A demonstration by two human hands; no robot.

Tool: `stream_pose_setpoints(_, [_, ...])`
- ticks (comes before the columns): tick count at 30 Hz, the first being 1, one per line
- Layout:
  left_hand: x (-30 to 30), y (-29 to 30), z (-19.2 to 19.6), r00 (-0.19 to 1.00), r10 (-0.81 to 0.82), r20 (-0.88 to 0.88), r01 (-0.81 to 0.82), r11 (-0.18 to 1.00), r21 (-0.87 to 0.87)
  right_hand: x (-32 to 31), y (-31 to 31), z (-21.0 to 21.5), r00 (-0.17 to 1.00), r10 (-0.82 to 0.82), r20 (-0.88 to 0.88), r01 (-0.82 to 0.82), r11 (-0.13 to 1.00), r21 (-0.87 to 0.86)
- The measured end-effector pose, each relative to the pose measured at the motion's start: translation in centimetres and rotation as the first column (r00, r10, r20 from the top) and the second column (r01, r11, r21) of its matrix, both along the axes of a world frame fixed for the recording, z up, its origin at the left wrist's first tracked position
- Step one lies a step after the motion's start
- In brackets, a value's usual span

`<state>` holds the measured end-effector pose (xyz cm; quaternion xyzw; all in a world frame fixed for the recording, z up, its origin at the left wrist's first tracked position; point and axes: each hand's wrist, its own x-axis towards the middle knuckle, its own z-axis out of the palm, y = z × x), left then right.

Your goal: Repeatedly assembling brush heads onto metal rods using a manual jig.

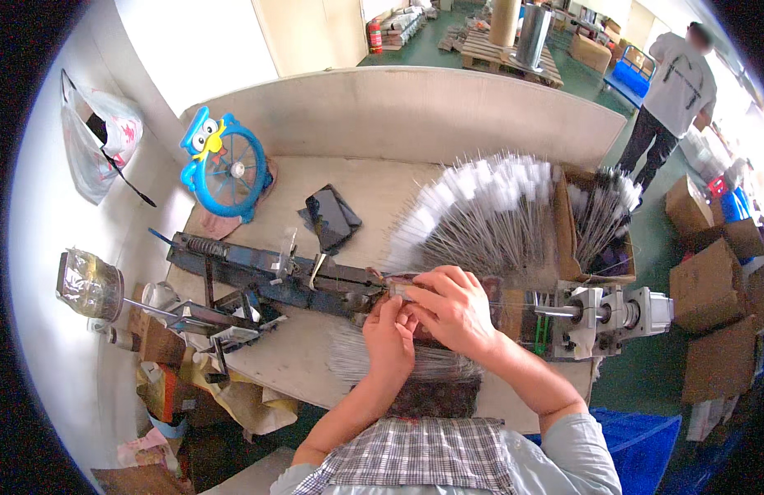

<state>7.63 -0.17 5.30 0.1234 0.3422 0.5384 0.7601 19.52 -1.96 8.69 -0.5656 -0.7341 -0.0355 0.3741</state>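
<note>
Dark metal makes up the long bar [233,266] of a bench machine that slants from the left of the frame to its middle, on a pale counter [287,177]. At the bar's right end, in the centre of the frame, the 2 hands meet over a small pale piece [397,291]. The right hand [459,313] comes in from the lower right, palm down, its fingers bent and reaching to the piece; the left hand [389,340] sits just below and to the left, thumb and fingers drawn together near the same spot. The fingertips overlap, so I cannot tell whether either hand grips the piece or only touches it. Right of centre, a metal shaft [555,311] runs into a pale motor unit [648,313]. Above the hands, white-tipped brushes [497,219] with thin grey stems fan out across the counter, beside a cardboard box [567,246] holding more of them. Below the hands lies a bundle of fine grey strands [355,356], partly covered by the left forearm. A dark phone [331,218] lies at the upper middle, left of the brushes, and a blue fan [202,186] with a cartoon face stands at the upper left. At the upper right of the frame, a person in a white shirt [679,87] stands beyond the counter.
</note>
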Motion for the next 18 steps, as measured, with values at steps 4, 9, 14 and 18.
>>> stream_pose_setpoints(4, [-0.5, 0.0, -0.8, 1.0, -0.019, -0.009, 0.019, 0.999, 0.034, -0.3, 0.2, -0.1, 1.0, -0.001, 0.003, 0.001, 1.0, 0.005])
stream_pose_setpoints(9, [-0.1, 0.0, 0.6, 1.0, -0.02, 0.018, 0.02, 1.0, -0.002, -0.2, 0.0, 0.0, 1.0, -0.012, -0.009, 0.012, 0.999, 0.042])
stream_pose_setpoints(14, [-0.3, 0.0, -0.6, 0.998, -0.04, 0.038, 0.039, 0.998, 0.045, -0.1, 0.0, -0.4, 1.0, -0.007, 0.001, 0.007, 0.999, 0.038])
stream_pose_setpoints(18, [0.0, 0.1, -0.1, 1.0, -0.013, -0.022, 0.013, 1.0, 0.01, -0.4, 0.2, -0.5, 1.0, 0.0, 0.004, 0.0, 1.0, 0.021])
